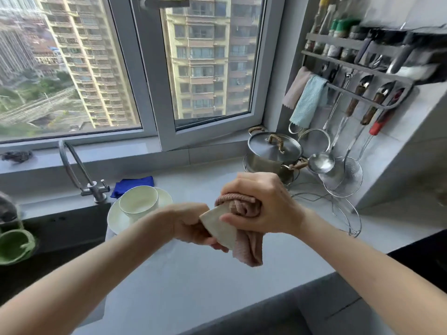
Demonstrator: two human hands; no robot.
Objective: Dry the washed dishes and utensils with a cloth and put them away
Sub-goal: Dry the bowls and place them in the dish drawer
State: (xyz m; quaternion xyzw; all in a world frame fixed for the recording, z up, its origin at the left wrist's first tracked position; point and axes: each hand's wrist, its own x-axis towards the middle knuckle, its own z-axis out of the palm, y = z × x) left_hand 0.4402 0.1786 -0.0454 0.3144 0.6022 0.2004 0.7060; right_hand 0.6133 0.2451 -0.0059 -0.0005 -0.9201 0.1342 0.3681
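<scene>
1. A green tub [14, 247] sits in the dark sink [60, 228], left of and below the tap [83, 170].
2. Just right of the tap, a blue rag [134, 183] lies on the counter [193, 286], behind a pale bowl [139, 201] that stands in a pale plate [116, 221].
3. Further right of the tap, above the counter, the left hand [191, 226] curls its fingers round the lower part of a cream dish [220, 228].
4. The right hand [261, 204] grips a bunched pink cloth [242, 206] against the dish's upper part. Its fingers are curled together over the cloth, the thumb presses the dish's side, and the cloth's tail hangs below.
5. Far right of the tap, a lidded steel pot [273, 151] stands near the wall corner, with a ladle [320, 162] and a strainer [343, 177] hanging just beside it.
</scene>
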